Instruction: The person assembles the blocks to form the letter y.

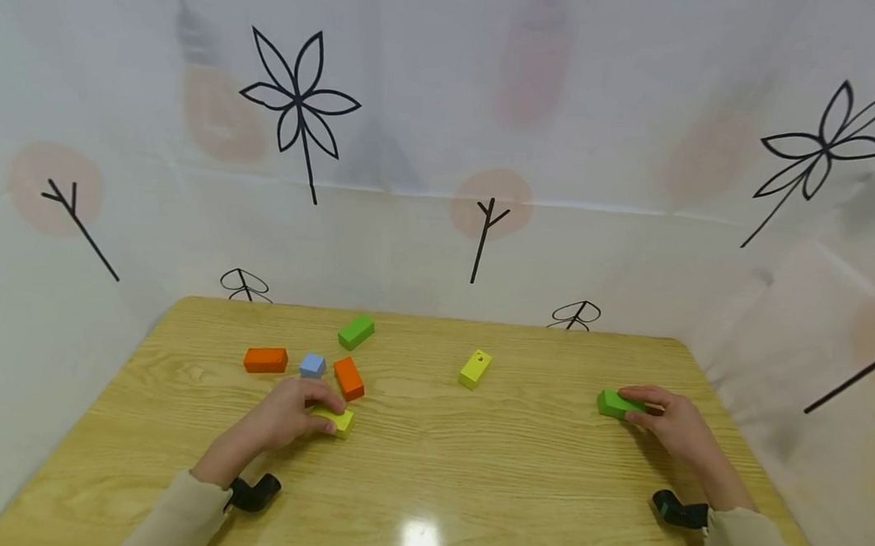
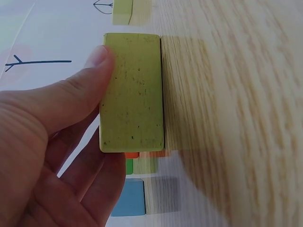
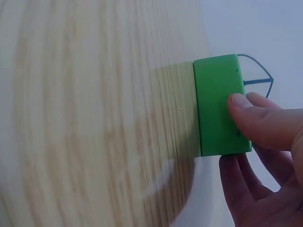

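My left hand (image 1: 292,414) pinches a yellow block (image 2: 132,94) between thumb and fingers, low at the tabletop on the left side. Over on the right, a green block (image 3: 220,106) is gripped by my right hand (image 1: 671,421), its thumb on the near face and fingers behind. Just beyond the left hand lie a small blue block (image 1: 312,366) and an orange block (image 1: 349,378). Another orange block (image 1: 265,360) is to their left. A second green block (image 1: 356,332) rests farther back.
Between the hands, toward the back, a second yellow block (image 1: 474,368) lies on the wooden table (image 1: 457,472). A white cloth with plant drawings (image 1: 429,141) hangs behind the table's far edge. Black wrist devices (image 1: 255,494) are worn on both wrists.
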Demonstrator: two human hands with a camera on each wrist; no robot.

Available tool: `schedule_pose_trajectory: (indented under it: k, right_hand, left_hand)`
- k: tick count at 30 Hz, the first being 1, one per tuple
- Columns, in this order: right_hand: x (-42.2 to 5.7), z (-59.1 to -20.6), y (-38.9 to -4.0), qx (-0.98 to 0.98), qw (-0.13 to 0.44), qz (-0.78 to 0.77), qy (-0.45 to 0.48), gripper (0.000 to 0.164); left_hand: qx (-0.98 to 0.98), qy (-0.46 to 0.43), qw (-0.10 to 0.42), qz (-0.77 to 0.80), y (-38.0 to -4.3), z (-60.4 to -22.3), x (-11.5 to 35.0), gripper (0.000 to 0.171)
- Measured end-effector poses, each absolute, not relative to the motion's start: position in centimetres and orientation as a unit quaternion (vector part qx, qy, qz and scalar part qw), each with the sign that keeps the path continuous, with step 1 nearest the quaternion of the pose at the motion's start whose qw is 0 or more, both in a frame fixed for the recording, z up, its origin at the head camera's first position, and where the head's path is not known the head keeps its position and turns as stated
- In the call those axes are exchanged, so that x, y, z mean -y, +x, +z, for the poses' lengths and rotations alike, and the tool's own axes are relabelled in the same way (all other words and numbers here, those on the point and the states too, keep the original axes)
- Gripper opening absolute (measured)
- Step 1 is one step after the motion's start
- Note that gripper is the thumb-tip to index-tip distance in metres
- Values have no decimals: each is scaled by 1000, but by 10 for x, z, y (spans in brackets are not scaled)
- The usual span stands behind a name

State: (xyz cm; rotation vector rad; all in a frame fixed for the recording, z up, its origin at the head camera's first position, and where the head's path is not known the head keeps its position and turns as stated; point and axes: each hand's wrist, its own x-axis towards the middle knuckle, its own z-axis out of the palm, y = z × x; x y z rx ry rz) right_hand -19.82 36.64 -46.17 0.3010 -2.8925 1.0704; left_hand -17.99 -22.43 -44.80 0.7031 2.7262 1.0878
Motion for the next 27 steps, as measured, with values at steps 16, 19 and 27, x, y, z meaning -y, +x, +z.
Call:
schedule_pose_trajectory:
  k: [16,19,27]
  right_hand:
    - [-359,-457,-197,925,35,364,104,34]
    - [-354,-455,-197,918,37,376,119,33]
    - [-332,-459,-195,917,31,365,157,32]
  left_hand:
    - [-897,231,66,372,-180,-449,225,18]
    - [-897,231,65,372,-180,-449,225,18]
    - [-899,230,63,366,-180,-449,225,18]
